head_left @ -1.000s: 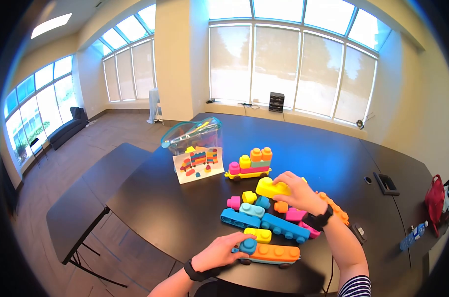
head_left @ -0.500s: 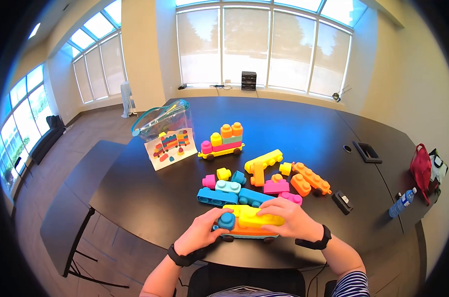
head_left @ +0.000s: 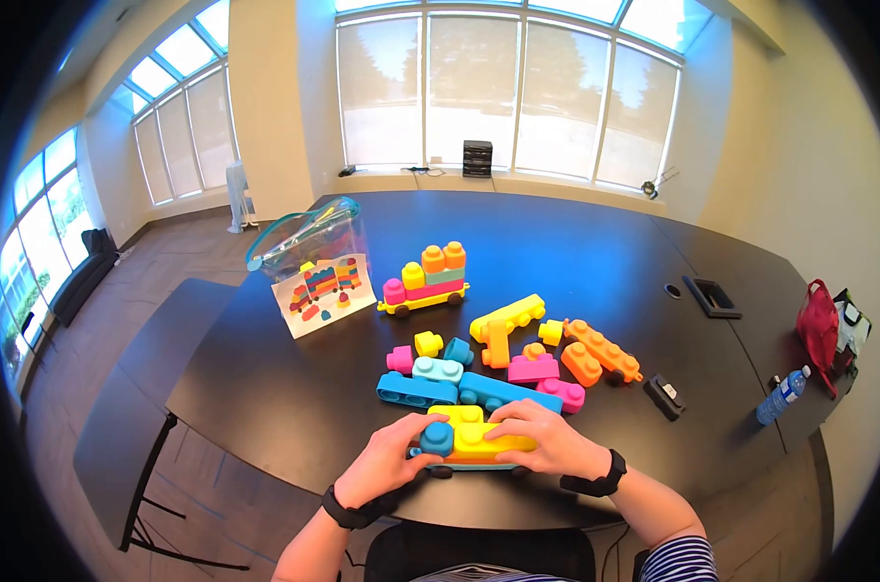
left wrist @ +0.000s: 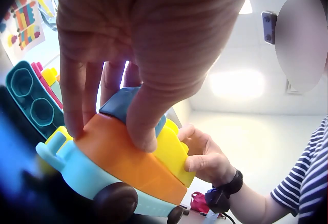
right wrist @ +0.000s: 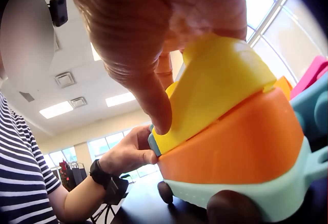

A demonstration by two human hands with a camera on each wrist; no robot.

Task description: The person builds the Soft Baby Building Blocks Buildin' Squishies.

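Observation:
My left hand (head_left: 387, 466) pinches the small blue block (head_left: 437, 439) at the left end of a toy wagon, its thumb and fingertips reaching down against the long orange block (left wrist: 110, 142). That orange block is seated on a pale blue wheeled base (right wrist: 261, 196). From the right, my right hand (head_left: 545, 441) grips a long yellow block (right wrist: 225, 80) on top of the orange one. In the right wrist view a thin seam runs between yellow and orange. A shorter yellow block (head_left: 442, 413) lies just behind the wagon.
Loose blocks lie beyond the hands, including a blue wagon base (head_left: 508, 394), a pink block (head_left: 534, 368) and an orange base (head_left: 603, 349). Farther back stand a built yellow wagon (head_left: 425, 296), a picture card (head_left: 322, 296) and a clear bag (head_left: 314, 242). A water bottle (head_left: 782, 396) is at right.
My right hand has brought the long yellow block from beyond the loose blocks onto the orange block. My left hand has stayed at the blue block. The head view has shifted.

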